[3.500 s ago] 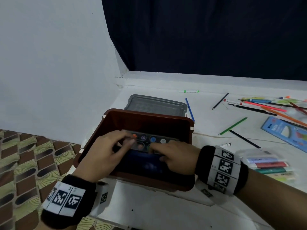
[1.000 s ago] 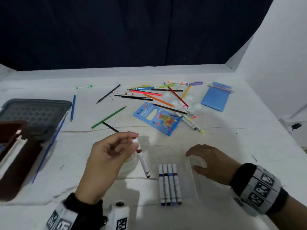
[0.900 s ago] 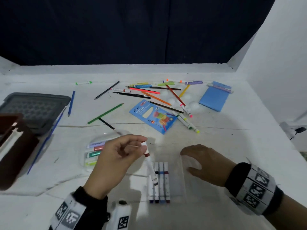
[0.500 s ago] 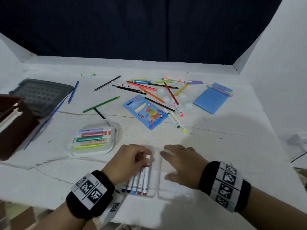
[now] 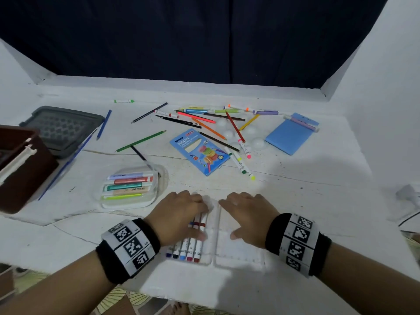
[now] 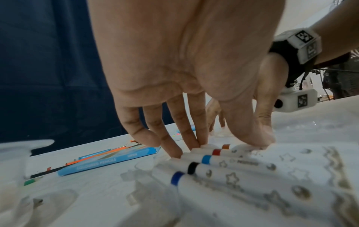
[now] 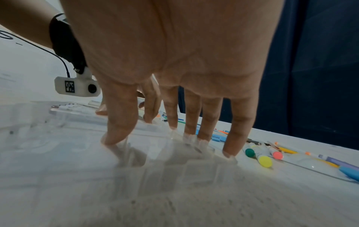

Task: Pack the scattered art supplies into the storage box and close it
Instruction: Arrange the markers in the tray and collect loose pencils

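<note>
A: Step in hand: seating 5 white felt-tip markers in the clear hinged plastic case. The left hand presses them flat, fingers straight.

B: Right hand?

A: Spread flat on the case's empty lid half, just right of the left hand, gripping nothing.

B: Next move?

A: Probably folding the lid over, then carrying the case to the brown storage box, well left of both hands.

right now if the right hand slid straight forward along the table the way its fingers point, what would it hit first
Probably the loose markers lying just ahead of the right hand, near the blue pencil box; depth is hard to judge, so it might pass beside them.
</note>
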`<state>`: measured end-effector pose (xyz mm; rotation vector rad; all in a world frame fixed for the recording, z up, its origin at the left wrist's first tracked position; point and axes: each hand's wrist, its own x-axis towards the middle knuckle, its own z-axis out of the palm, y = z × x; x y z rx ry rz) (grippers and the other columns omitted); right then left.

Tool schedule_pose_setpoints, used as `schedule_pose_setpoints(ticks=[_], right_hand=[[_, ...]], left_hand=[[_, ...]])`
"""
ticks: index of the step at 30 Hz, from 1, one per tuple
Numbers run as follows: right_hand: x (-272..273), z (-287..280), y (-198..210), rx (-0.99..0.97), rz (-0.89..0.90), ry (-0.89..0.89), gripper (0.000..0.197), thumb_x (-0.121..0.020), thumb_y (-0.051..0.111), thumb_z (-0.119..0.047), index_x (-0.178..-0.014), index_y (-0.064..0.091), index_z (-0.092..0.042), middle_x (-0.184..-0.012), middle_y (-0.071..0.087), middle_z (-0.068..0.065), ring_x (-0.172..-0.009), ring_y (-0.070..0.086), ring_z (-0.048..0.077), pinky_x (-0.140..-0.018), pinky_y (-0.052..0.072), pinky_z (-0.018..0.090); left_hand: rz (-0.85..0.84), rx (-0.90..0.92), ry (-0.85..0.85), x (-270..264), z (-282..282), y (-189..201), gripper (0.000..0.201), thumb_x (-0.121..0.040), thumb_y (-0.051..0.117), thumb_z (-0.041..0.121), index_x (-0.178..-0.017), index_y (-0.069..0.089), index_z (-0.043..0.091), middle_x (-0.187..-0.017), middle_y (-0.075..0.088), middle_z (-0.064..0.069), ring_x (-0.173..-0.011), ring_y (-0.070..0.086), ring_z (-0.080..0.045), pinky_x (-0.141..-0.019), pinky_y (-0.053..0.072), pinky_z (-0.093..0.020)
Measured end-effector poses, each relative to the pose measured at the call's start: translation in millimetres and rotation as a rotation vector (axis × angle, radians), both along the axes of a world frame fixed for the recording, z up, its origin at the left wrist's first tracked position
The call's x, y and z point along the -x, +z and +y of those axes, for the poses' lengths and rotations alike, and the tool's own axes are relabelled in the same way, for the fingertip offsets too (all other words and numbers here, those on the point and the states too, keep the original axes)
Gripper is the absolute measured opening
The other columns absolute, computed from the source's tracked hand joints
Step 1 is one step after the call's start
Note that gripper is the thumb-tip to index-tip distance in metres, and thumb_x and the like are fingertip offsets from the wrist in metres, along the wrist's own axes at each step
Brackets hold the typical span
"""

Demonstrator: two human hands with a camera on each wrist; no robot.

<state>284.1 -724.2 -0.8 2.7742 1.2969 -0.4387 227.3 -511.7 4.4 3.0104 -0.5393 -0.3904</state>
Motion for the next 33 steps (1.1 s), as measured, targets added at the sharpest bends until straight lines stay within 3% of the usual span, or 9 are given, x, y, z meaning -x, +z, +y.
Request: schedule_pose_setpoints(ticks=[4, 7, 10, 13, 16, 18, 23, 28, 33], right_hand=[[-12, -11, 10, -0.086, 0.105, -0.053, 0.067, -0.083, 0.062, -0.056, -0.14, 0.04, -0.027, -0.135, 0.044, -0.003, -0.12, 0.046, 0.019, -0.099, 0.041, 0.042], [-29, -28, 18, -0.198, 0.222, -0.148, 0.057, -0.089, 0.056, -0.054, -0.141, 0.042, -0.034, -0.137, 0.044, -0.009, -0.125, 0.043, 0.012, -0.106, 0.037, 0.039], [-51, -42, 19, -0.29, 0.144, -0.266, 0.035, -0.093, 0.054, -0.042, -0.126, 0.056, -0.031, -0.122, 0.055, -0.009, -0.11, 0.053, 0.01, -0.098, 0.044, 0.034], [-74, -42, 19, -0.337, 0.081, -0.352, 0.021, -0.092, 0.056, -0.03, -0.111, 0.064, -0.024, -0.105, 0.061, -0.005, -0.094, 0.056, 0.014, -0.087, 0.047, 0.03], [-93, -32, 17, -0.291, 0.054, -0.384, 0.017, -0.092, 0.056, -0.028, -0.105, 0.065, -0.021, -0.095, 0.055, -0.006, -0.095, 0.056, 0.019, -0.077, 0.04, 0.027], [-102, -24, 12, -0.274, 0.059, -0.417, 0.018, -0.091, 0.057, -0.029, -0.106, 0.063, -0.021, -0.096, 0.055, -0.004, -0.097, 0.056, 0.02, -0.076, 0.037, 0.026], [-120, -12, 4, -0.291, 0.082, -0.48, 0.029, -0.087, 0.06, -0.027, -0.114, 0.059, -0.019, -0.108, 0.064, 0.003, -0.099, 0.059, 0.023, -0.086, 0.049, 0.032], [-133, -7, 1, -0.339, 0.16, -0.526, 0.03, -0.082, 0.069, -0.031, -0.109, 0.06, -0.022, -0.098, 0.068, 0.002, -0.092, 0.062, 0.023, -0.077, 0.05, 0.03], [-139, -18, 2, -0.248, 0.267, -0.571, 0.048, -0.072, 0.07, -0.018, -0.117, 0.056, -0.024, -0.104, 0.064, 0.002, -0.091, 0.06, 0.021, -0.069, 0.046, 0.026]], left_hand=[[0.094, -0.017, 0.039, -7, -4, 9, 0.056, -0.079, 0.069, 0.063, -0.124, 0.06, 0.031, -0.12, 0.058, 0.009, -0.11, 0.054, -0.018, -0.09, 0.045, -0.035], [0.085, 0.068, 0.091, -19, -10, 24, 0.034, -0.087, 0.063, 0.056, -0.108, 0.066, 0.03, -0.106, 0.065, 0.009, -0.099, 0.06, -0.014, -0.081, 0.047, -0.03], [-0.007, 0.227, 0.176, -44, -21, 38, 0.024, -0.091, 0.056, 0.053, -0.095, 0.065, 0.03, -0.091, 0.067, 0.011, -0.084, 0.062, -0.009, -0.074, 0.051, -0.029], [-0.1, 0.27, 0.196, -79, -33, 36, 0.021, -0.094, 0.058, 0.045, -0.108, 0.063, 0.03, -0.101, 0.064, 0.01, -0.092, 0.062, -0.012, -0.081, 0.053, -0.033], [-0.116, 0.168, 0.152, -114, -45, 23, 0.024, -0.095, 0.055, 0.035, -0.117, 0.06, 0.027, -0.116, 0.057, -0.001, -0.106, 0.057, -0.023, -0.095, 0.048, -0.043], [-0.104, 0.073, 0.135, -131, -51, 16, 0.027, -0.095, 0.052, 0.029, -0.12, 0.06, 0.026, -0.116, 0.054, -0.004, -0.106, 0.057, -0.027, -0.096, 0.046, -0.046], [-0.182, -0.033, 0.189, -155, -58, 5, 0.026, -0.09, 0.047, 0.036, -0.111, 0.058, 0.025, -0.109, 0.057, -0.002, -0.1, 0.06, -0.029, -0.087, 0.044, -0.041], [-0.106, -0.006, 0.255, -172, -59, 4, 0.029, -0.087, 0.052, 0.047, -0.107, 0.058, 0.027, -0.109, 0.055, -0.001, -0.098, 0.061, -0.027, -0.089, 0.045, -0.042], [-0.023, 0.041, 0.269, -181, -59, 2, 0.034, -0.09, 0.054, 0.054, -0.107, 0.058, 0.025, -0.108, 0.05, -0.004, -0.094, 0.058, -0.026, -0.091, 0.047, -0.045]])
